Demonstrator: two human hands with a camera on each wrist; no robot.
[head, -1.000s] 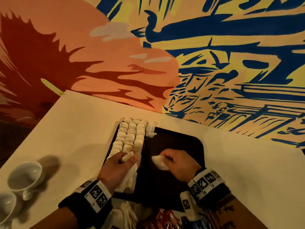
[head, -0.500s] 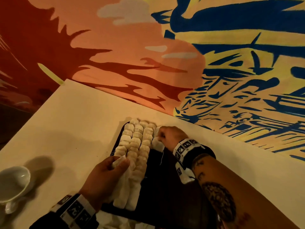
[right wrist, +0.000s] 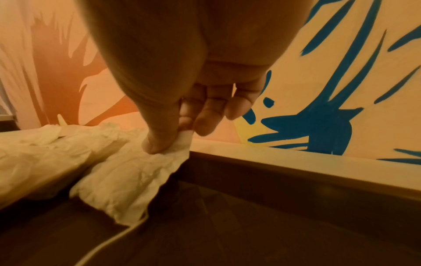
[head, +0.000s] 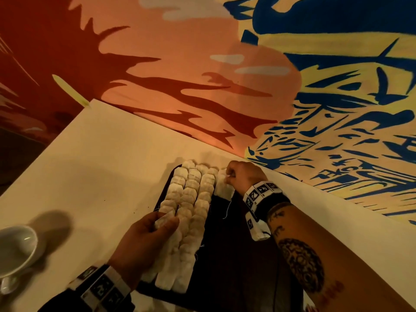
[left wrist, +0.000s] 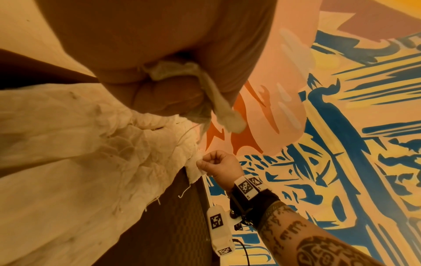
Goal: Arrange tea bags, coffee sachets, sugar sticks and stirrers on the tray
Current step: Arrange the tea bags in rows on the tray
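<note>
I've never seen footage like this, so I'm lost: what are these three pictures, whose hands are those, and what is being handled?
No machine here: a person works with bare hands, wearing one camera on the head and one on each wrist. The head view looks down on a pale table with a dark tray. Three rows of tea bags lie on the tray. The right hand pinches a tea bag at the tray's far end, starting a fourth row; the right wrist view shows that grip close up. The left hand holds a spare tea bag. A white cup sits at the left.
</note>
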